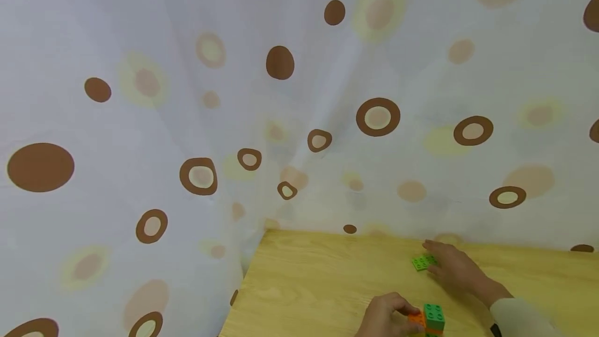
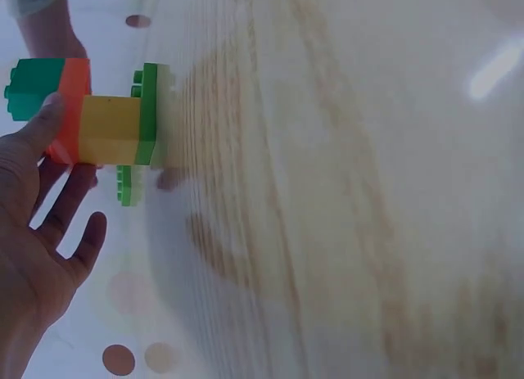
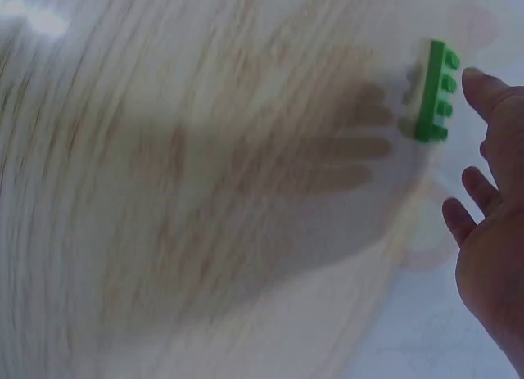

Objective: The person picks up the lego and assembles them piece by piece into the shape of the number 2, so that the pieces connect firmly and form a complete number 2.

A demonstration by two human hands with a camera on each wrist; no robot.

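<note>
Near the front of the table, my left hand (image 1: 385,317) pinches a stack of toy building bricks at its orange layer (image 2: 72,109), thumb on the near side and fingers behind. The stack has a dark green brick (image 1: 434,315) on top, a yellow brick (image 2: 111,130) under the orange, and a green studded plate (image 2: 148,115) at its base, close to the tabletop. Farther back lies a loose light green studded plate (image 1: 422,262). My right hand (image 1: 456,268) reaches over its right end, fingers extended, with the thumb tip near the studs in the right wrist view.
The pale wooden table (image 1: 318,274) meets a white curtain-like sheet (image 1: 299,103) with brown and beige spots, hanging along its back and left side. A light sleeve (image 1: 519,319) covers the right forearm.
</note>
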